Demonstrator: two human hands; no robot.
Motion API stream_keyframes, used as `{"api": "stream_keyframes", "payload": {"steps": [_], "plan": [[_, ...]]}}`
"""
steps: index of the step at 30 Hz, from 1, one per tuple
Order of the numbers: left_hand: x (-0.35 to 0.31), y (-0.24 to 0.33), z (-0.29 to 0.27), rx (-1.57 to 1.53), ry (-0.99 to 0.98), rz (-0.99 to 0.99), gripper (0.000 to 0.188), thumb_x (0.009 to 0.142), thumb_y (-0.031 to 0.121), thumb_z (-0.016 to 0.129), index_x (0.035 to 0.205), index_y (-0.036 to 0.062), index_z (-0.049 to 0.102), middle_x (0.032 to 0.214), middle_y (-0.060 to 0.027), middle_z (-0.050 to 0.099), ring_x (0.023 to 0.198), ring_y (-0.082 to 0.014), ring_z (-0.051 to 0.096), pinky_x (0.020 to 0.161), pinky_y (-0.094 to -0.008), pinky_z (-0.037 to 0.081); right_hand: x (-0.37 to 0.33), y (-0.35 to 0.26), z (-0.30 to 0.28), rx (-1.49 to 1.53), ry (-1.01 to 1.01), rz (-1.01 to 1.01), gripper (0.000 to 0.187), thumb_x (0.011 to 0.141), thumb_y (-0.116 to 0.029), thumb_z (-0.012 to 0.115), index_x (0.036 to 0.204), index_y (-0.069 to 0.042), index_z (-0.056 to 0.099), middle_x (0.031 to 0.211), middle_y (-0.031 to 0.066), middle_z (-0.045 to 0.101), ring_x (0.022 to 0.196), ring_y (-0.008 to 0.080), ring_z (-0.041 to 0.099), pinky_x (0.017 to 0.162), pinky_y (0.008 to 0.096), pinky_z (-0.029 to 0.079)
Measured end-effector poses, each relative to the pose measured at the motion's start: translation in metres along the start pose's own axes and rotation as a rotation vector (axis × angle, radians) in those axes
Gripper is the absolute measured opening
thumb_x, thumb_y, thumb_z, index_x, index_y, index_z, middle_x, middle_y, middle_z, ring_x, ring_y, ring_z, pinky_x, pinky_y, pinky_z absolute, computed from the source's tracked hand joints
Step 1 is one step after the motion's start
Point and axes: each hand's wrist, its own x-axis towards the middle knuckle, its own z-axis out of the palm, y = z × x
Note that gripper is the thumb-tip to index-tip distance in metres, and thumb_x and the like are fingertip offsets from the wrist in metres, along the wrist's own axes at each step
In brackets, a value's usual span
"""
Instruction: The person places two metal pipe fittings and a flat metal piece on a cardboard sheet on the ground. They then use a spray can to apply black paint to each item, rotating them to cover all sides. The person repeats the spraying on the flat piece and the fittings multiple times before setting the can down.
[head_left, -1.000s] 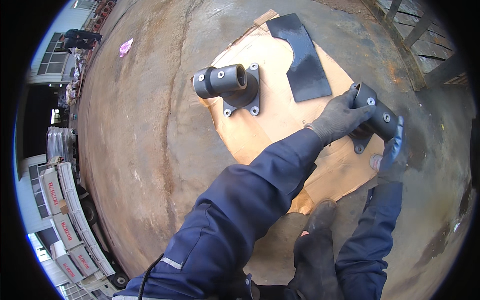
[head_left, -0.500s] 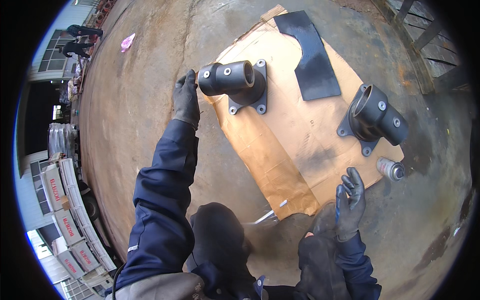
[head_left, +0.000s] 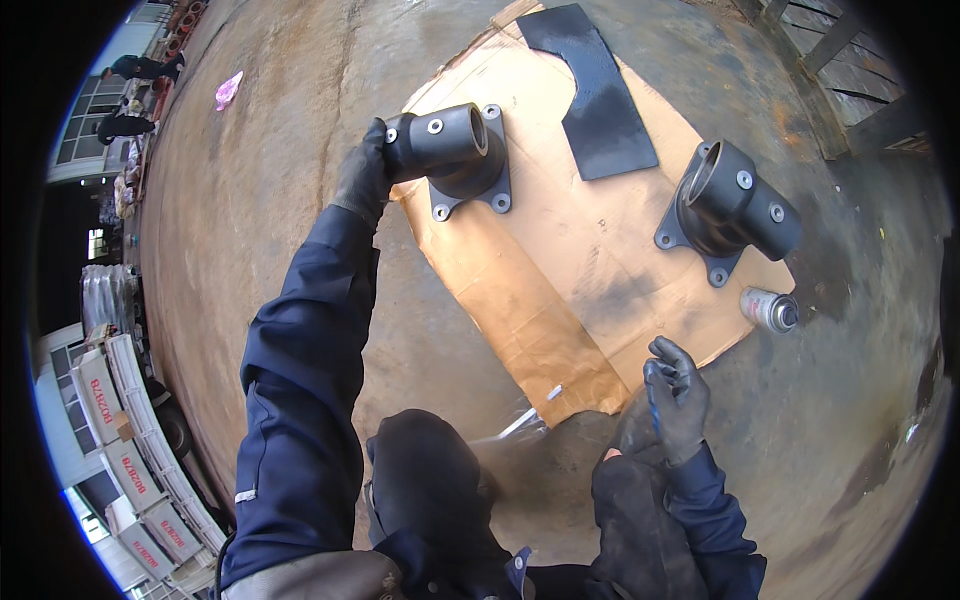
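Observation:
My left hand [head_left: 362,182], in a dark grey glove, is closed against the outer end of a black metal pipe fitting [head_left: 440,140]. Its fingertips lie at the rim and part of the grip is hidden behind the tube. The fitting has a flanged base with bolt holes and stands on a flattened cardboard sheet [head_left: 530,240]. My right hand [head_left: 680,400], gloved alike, hovers by my right knee with loosely curled fingers, apart from everything. A thin blue strip shows along its thumb side. Beyond it stand a second black pipe fitting [head_left: 738,205] and a small tin can [head_left: 770,310].
A notched black sheet [head_left: 595,95] lies at the cardboard's far side. A thin white stick [head_left: 520,424] is by its near corner. Wooden framing [head_left: 830,70] rises at far right. A truck with white boxes [head_left: 135,460] and two people [head_left: 130,125] are at far left.
My left hand has moved right onto the fitting's end. The fingers of my right hand have curled more. The whole view has shifted slightly.

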Motion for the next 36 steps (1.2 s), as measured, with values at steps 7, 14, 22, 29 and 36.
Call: {"api": "stream_keyframes", "payload": {"steps": [7,14,22,29,36], "plan": [[-0.055,0.004,0.043,0.284,0.209,0.133,0.053,0.108,0.047,0.068,0.125,-0.0030,0.074,0.115,-0.0151,0.077,0.102,-0.0229,0.073,0.093,-0.0368,0.058,-0.011,0.002,-0.003,-0.020,-0.034,0.058,0.046,0.103,-0.008,0.074,0.145,0.006,0.062,0.133,0.0194,0.073,0.111,0.0201,0.071,0.096,0.0340,0.058],[-0.160,0.025,0.058,0.432,0.121,0.219,0.049,0.107,0.041,0.071,0.104,-0.0073,0.079,0.090,-0.0144,0.076,0.073,-0.0197,0.072,0.067,-0.0331,0.060,-0.047,0.034,-0.022,-0.009,0.001,0.151,0.044,0.104,-0.011,0.075,0.144,0.005,0.064,0.125,0.0123,0.074,0.106,0.0139,0.070,0.092,0.0288,0.058],[-0.310,-0.092,0.146,1.020,-0.087,0.472,0.041,0.103,0.036,0.075,0.078,0.0033,0.072,0.059,-0.0132,0.066,0.053,-0.0310,0.067,0.058,-0.0435,0.055,-0.047,0.050,-0.019,0.014,0.047,0.175,0.038,0.106,-0.006,0.070,0.141,0.006,0.065,0.123,0.0094,0.074,0.105,0.0123,0.069,0.095,0.0283,0.057],[-0.304,-0.149,0.215,1.262,-0.170,0.495,0.044,0.104,0.040,0.064,0.077,0.0057,0.070,0.065,-0.0185,0.071,0.064,-0.0380,0.071,0.083,-0.0497,0.056,-0.039,0.040,-0.019,0.041,0.054,0.193,0.038,0.107,-0.006,0.067,0.142,0.009,0.063,0.126,0.0111,0.073,0.111,0.0151,0.069,0.099,0.0302,0.056],[-0.313,-0.125,0.199,1.333,-0.300,0.467,0.049,0.095,0.051,0.074,0.093,0.0026,0.071,0.086,-0.0192,0.075,0.084,-0.0355,0.075,0.097,-0.0497,0.053,-0.033,0.047,-0.019,0.021,0.060,0.160,0.039,0.107,-0.007,0.069,0.143,0.009,0.062,0.129,0.0129,0.072,0.115,0.0160,0.068,0.102,0.0311,0.055]]}}
